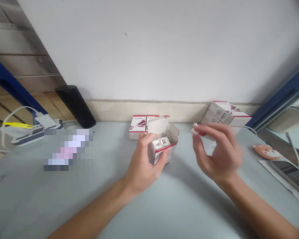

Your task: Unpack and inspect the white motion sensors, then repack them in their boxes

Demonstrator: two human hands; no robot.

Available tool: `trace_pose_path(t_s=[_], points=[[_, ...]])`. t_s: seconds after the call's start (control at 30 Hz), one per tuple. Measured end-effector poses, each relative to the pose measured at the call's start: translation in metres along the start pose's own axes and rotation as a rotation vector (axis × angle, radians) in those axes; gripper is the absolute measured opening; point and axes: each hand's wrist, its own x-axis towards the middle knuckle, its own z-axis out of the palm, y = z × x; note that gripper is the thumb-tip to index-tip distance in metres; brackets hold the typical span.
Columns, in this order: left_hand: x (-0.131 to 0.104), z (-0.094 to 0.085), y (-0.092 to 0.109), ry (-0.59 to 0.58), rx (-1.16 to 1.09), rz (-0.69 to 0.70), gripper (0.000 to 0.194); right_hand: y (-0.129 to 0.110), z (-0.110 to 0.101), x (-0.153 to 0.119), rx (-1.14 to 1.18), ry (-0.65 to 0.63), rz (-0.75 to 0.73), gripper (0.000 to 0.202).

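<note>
An open white and red box [161, 146] is held by my left hand [143, 162], its fingers and thumb wrapped round the sides. The box's flaps stand up, and small white parts show inside it. To the right, my right hand [218, 152] is raised above the table and pinches a small white piece [194, 128] between thumb and fingertips. The piece is apart from the box and too small to make out in detail.
Closed boxes [137, 126] stand behind the open one, and more boxes [221, 114] are stacked at the back right. A black cylinder [76, 106] and a power strip [37, 132] are on the left. An orange animal-faced item [267, 151] and a phone [292, 174] lie at the right.
</note>
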Motion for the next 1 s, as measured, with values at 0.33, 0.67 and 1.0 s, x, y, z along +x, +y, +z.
trace_pose_path(t_s=[0.33, 0.67, 1.0], points=[[0.003, -0.001, 0.014, -0.058, 0.067, 0.080, 0.049, -0.016, 0.003, -0.009, -0.030, -0.190, -0.126, 0.056], [0.002, -0.001, 0.015, -0.073, 0.086, 0.086, 0.051, -0.016, -0.002, -0.003, 0.064, -0.374, -0.160, 0.047], [0.002, 0.000, 0.008, -0.031, 0.068, 0.100, 0.051, -0.011, 0.003, -0.010, 0.082, -0.428, -0.181, 0.062]])
